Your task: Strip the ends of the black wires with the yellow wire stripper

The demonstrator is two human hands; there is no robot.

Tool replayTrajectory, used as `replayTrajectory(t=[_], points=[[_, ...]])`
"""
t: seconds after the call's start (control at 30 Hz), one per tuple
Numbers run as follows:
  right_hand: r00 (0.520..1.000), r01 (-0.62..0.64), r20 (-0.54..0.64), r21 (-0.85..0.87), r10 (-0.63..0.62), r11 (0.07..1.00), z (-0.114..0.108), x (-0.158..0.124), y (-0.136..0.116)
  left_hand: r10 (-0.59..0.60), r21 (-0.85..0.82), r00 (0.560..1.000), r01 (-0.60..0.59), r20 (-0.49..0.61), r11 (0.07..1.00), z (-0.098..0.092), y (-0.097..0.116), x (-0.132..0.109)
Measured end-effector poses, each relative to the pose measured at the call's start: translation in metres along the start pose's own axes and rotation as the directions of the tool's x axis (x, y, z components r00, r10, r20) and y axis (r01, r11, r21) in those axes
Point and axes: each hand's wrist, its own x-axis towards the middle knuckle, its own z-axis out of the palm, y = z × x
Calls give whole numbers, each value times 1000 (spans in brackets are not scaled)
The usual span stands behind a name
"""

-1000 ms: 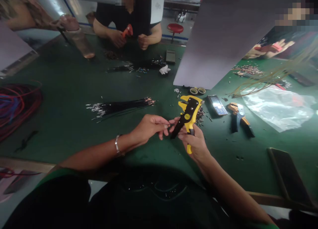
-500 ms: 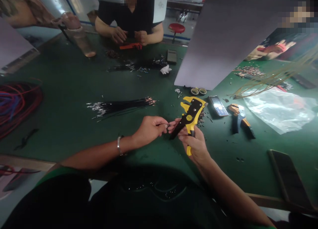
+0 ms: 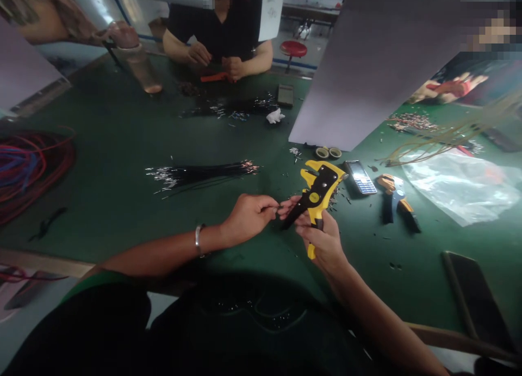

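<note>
My right hand grips the handle of a yellow-and-black automatic wire stripper, its jaws pointing up and left. My left hand pinches a thin black wire between finger and thumb, and the wire's tip ends close to the stripper's lower end. Behind the tool, a bundle of black wires with bare metal ends lies on the green work mat. Beyond my right hand sit a small keypad phone and a second, orange-handled wire stripper.
A red-and-blue wire coil lies at left, a plastic bag and a black smartphone at right. A white board stands upright on the table. Across it, a co-worker's hands rest on an orange tool.
My left fingers have closed together on the wire near the stripper. The co-worker's orange tool has gone from upright to lying flat. The whole view has drifted slightly.
</note>
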Motion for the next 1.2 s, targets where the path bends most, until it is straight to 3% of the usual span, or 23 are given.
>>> replayTrajectory(t=[0.4,0.57,0.73,1.0,1.2], points=[[1000,-7,31,55,5,998,-4,0,-2,38,-35,999,-38,0,999,-3,-3,0],[999,-18,29,46,17,999,-4,1,-6,-81,-118,996,84,30,989,-4,4,1],[999,-30,17,-28,30,999,-9,1,-2,-185,-219,983,179,-7,959,-13,15,6],[989,-118,77,-79,124,990,-5,0,13,-203,-461,974,225,98,859,-15,20,6],[989,-135,47,-142,143,981,-8,0,20,-187,-476,977,212,100,853,-13,19,4]])
